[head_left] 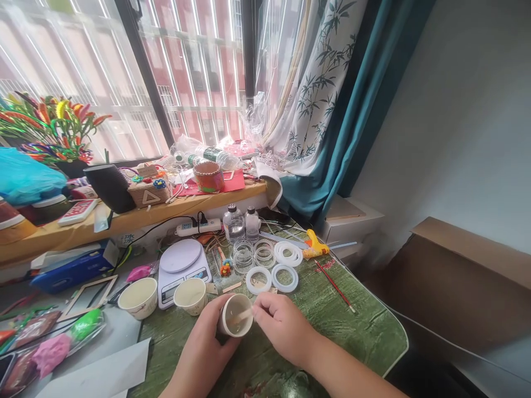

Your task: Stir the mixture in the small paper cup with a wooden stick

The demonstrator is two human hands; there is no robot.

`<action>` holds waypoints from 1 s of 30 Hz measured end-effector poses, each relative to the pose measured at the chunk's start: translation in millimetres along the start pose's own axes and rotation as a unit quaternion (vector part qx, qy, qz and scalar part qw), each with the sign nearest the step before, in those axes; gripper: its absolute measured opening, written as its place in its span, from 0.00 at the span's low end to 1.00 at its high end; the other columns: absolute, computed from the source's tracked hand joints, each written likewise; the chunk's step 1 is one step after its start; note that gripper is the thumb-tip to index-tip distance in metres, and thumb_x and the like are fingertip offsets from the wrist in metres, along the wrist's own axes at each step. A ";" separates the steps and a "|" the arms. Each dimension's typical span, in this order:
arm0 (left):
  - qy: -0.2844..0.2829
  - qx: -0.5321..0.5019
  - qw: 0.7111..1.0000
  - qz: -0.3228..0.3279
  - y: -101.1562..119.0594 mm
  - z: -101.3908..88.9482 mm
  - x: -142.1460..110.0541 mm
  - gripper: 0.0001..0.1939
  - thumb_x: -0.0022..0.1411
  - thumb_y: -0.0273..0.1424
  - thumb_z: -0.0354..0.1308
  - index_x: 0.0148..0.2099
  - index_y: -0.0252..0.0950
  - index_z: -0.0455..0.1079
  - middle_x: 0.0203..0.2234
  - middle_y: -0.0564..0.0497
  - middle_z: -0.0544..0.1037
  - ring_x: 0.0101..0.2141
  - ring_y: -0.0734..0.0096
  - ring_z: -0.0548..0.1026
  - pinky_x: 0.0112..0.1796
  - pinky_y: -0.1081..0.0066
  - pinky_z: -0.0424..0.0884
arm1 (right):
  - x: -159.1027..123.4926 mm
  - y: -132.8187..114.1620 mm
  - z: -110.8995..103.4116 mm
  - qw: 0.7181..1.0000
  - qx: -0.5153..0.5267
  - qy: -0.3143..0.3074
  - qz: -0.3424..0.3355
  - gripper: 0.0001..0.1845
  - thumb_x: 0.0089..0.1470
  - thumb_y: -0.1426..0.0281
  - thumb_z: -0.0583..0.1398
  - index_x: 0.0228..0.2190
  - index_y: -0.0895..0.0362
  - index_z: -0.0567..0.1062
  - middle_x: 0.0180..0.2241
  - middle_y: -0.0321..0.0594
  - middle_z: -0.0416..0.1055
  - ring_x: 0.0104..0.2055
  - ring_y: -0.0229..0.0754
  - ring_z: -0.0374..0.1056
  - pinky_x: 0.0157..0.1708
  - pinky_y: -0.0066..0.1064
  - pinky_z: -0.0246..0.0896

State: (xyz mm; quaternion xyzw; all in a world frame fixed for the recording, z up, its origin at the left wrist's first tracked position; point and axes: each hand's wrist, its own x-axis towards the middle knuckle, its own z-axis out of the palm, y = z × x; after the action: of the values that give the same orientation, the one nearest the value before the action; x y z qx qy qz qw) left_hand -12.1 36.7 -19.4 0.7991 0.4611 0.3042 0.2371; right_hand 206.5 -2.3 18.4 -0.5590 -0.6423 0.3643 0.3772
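Note:
My left hand (209,337) is wrapped round a paper cup (224,326), which is tilted so that its mouth faces me. Clear liquid shows inside the cup. Between the thumb and fingers of my right hand (282,323) is a flat wooden stir stick (239,317), its lower end down in the cup. Just left of the cup stands a second paper cup (191,303), and a larger paper cup (139,303) is farther left. Beyond my hands lie white silicone ring molds (258,280) and several clear rings (243,257).
A kitchen scale (182,262) stands behind the cups, near two clear bottles (234,222). To the right are a yellow glue gun (316,244) and a red paintbrush (335,286). Bags of coloured clay (53,354) and white paper (103,373) lie left. The table edge curves at right.

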 end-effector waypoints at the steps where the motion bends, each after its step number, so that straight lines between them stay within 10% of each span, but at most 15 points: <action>1: -0.001 0.003 1.000 0.000 -1.2 0.5 -0.3 0.28 0.59 0.29 0.64 0.62 0.43 0.70 0.57 0.45 0.80 0.56 0.51 0.80 0.56 0.52 0.77 | 0.7 0.2 -0.2 1.000 0.001 0.013 -0.003 0.16 0.66 0.67 0.54 0.25 0.55 0.64 0.24 0.32 0.61 0.28 0.37 0.57 0.29 0.29 0.48; 30: 0.006 -0.002 1.000 -0.010 1.5 0.5 -0.6 0.28 0.57 0.31 0.64 0.60 0.40 0.72 0.56 0.42 0.81 0.55 0.49 0.80 0.56 0.50 0.77 | -1.2 1.8 4.9 0.999 -0.036 0.021 0.000 0.16 0.62 0.69 0.55 0.23 0.55 0.60 0.22 0.31 0.58 0.28 0.37 0.54 0.29 0.30 0.42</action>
State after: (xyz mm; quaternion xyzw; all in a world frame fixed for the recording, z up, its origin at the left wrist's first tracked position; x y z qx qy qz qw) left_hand -11.1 35.4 -19.0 0.7922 0.4699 0.3074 0.2390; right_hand 203.0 -3.5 14.6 -0.5800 -0.6467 0.3291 0.3703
